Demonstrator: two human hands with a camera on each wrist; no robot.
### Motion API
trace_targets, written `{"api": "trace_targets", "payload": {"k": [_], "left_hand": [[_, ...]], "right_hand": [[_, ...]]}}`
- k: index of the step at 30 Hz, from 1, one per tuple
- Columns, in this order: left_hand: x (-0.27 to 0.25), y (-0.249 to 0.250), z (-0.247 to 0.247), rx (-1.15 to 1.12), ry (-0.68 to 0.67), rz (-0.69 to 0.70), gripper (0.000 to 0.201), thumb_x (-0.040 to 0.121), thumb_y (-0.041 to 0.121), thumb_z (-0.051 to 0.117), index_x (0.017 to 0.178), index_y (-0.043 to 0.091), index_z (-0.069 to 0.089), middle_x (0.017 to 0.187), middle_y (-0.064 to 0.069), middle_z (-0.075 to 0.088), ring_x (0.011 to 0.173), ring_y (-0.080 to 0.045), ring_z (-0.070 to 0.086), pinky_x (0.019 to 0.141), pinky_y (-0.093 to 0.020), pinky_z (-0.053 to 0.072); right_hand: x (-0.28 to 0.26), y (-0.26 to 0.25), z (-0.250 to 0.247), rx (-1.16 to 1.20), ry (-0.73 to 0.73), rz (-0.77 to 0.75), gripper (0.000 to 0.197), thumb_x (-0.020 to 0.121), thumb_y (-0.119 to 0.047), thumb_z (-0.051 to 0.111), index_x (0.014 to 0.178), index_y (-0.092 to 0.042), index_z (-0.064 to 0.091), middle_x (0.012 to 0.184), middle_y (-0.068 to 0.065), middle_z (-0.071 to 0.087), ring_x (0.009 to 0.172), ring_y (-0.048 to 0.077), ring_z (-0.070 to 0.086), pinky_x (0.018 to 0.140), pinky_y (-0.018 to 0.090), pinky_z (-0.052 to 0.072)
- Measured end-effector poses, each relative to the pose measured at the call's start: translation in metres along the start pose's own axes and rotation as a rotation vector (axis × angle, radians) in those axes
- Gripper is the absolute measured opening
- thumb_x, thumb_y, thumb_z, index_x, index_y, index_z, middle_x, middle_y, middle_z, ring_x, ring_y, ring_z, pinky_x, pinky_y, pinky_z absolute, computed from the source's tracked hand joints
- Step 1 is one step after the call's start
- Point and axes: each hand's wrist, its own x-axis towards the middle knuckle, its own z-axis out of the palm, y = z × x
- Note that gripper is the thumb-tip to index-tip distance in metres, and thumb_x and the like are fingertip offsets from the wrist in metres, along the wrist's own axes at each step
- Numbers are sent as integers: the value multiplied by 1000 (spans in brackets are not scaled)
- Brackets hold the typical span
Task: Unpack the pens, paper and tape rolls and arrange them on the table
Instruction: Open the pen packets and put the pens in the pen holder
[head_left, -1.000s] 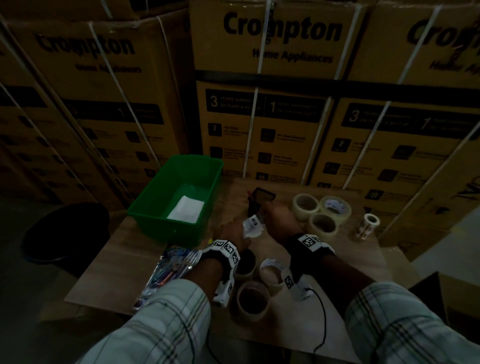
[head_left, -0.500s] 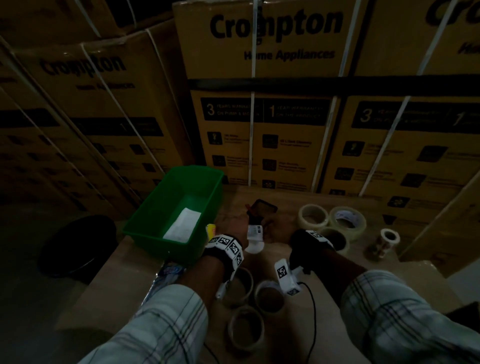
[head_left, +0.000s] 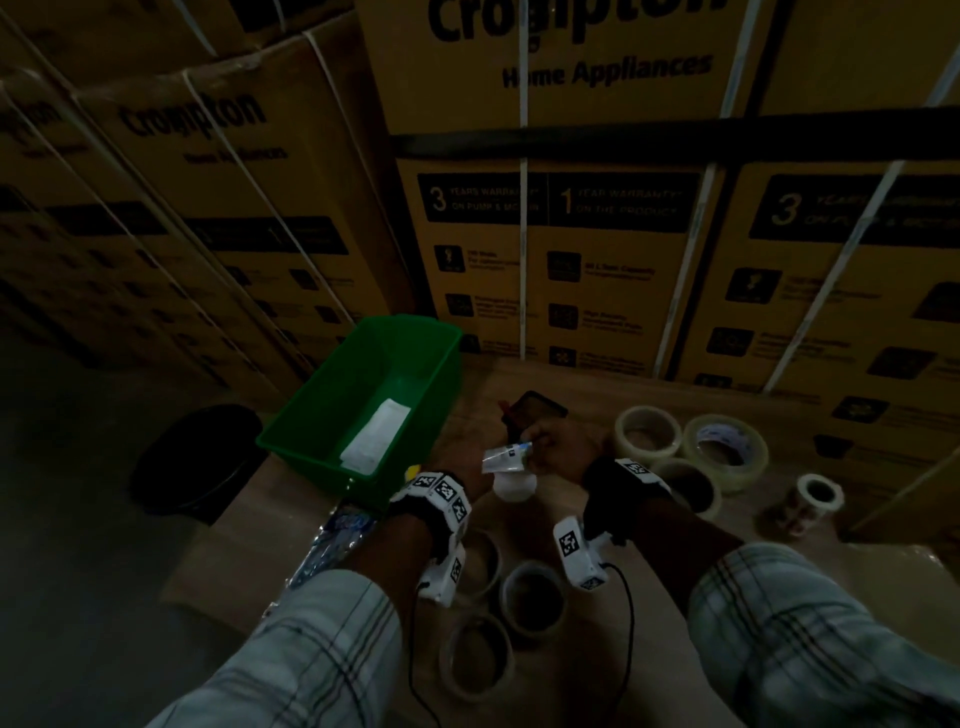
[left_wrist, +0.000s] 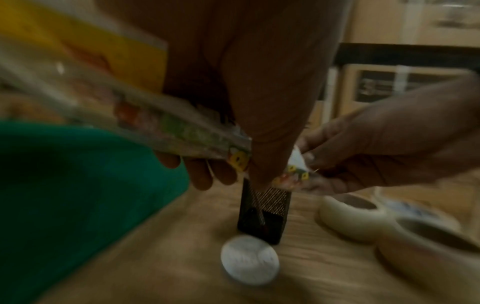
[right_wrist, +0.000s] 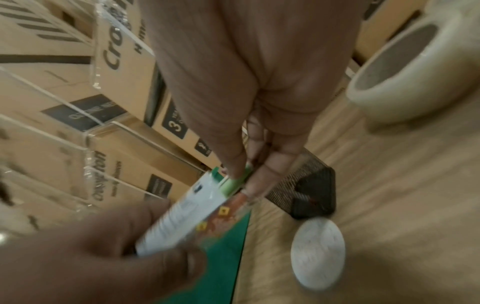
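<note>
A clear pen pack (left_wrist: 182, 127) with a white label (right_wrist: 187, 216) is held above the table. My left hand (left_wrist: 233, 170) grips its body, next to the green bin (head_left: 363, 395). My right hand (right_wrist: 241, 181) pinches a green-tipped pen (right_wrist: 233, 183) sticking out of the pack's open end. Just beyond the hands stands a black mesh pen holder (head_left: 535, 410). A sheet of paper (head_left: 376, 434) lies in the bin. Three tape rolls (head_left: 647, 431) sit to the right, and three more tape rolls (head_left: 532, 597) lie under my forearms.
A white round disc (right_wrist: 318, 254) lies on the table below the hands. A second pen packet (head_left: 337, 540) lies at the left front, a small roll (head_left: 818, 496) at the far right. Stacked cartons (head_left: 571, 260) wall the back; a black stool (head_left: 197, 462) stands left.
Both hands have kept hold of the pen pack and lifted it a little toward the mesh holder. The pack now lies more sideways. The head view has tilted up.
</note>
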Motion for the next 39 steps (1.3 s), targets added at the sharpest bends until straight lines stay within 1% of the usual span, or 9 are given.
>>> {"api": "trace_targets", "payload": {"k": [4, 6, 8, 10, 16, 22, 28, 34, 39], "left_hand": [[6, -5, 17, -265, -11, 3, 56, 86, 34, 63, 133, 7, 47, 131, -13, 55, 120, -30, 54, 102, -38, 44], [12, -6, 25, -321, -45, 13, 55, 86, 32, 63, 133, 8, 47, 130, -12, 56, 120, -30, 54, 101, -36, 45], [17, -7, 29, -336, -59, 64, 54, 87, 27, 61, 136, 9, 44, 133, -13, 52, 125, -32, 51, 103, -35, 43], [21, -8, 29, -369, -80, 80, 55, 87, 21, 60, 138, 8, 41, 136, -15, 50, 126, -32, 50, 101, -34, 42], [32, -7, 29, -428, -85, 94, 51, 90, 20, 58, 136, 6, 40, 135, -17, 50, 121, -32, 53, 95, -32, 43], [44, -12, 34, -442, -97, 143, 46, 90, 19, 58, 130, 8, 40, 128, -16, 54, 113, -33, 57, 85, -34, 47], [43, -16, 37, -354, -117, 92, 50, 93, 21, 55, 139, 9, 40, 137, -14, 52, 125, -30, 52, 102, -34, 42], [42, -27, 39, -354, -188, 120, 50, 93, 21, 56, 138, 6, 41, 138, -15, 50, 125, -30, 52, 101, -34, 42], [42, -40, 38, -372, -247, 184, 49, 92, 27, 55, 135, 11, 37, 132, -15, 54, 118, -32, 56, 95, -39, 47]], "right_hand": [[0, -8, -12, 119, -1, -46, 20, 83, 19, 52, 90, 5, 64, 74, 9, 60, 59, 10, 64, 62, 26, 55], [-2, -16, -19, 127, 7, -43, 22, 82, 16, 54, 85, -3, 65, 85, 19, 64, 69, 19, 64, 66, 29, 55], [-3, -27, -24, 105, 4, -43, 18, 83, 15, 54, 94, 6, 65, 95, 26, 64, 78, 27, 63, 65, 22, 54], [-4, -38, -30, 24, 35, -40, 21, 84, 14, 52, 102, 12, 62, 93, 18, 63, 78, 21, 61, 60, 15, 50], [-9, -68, -48, -303, 79, -61, 18, 80, 3, 59, 96, 2, 67, 92, 11, 64, 84, 19, 59, 68, 31, 50], [-6, -88, -64, -460, 137, 30, 16, 83, -5, 60, 96, 2, 67, 91, 20, 67, 77, 22, 58, 64, 30, 42], [-3, -105, -76, -452, 283, 9, 14, 86, -6, 58, 94, 1, 67, 91, 27, 67, 75, 33, 60, 63, 34, 46], [5, -101, -74, -527, 363, 17, 9, 85, -5, 54, 80, -6, 62, 70, 4, 52, 65, 20, 48, 55, 23, 34], [19, -77, -62, -576, 363, 79, 7, 81, -8, 58, 75, -9, 55, 80, 10, 57, 76, 24, 54, 64, 28, 37]]}}
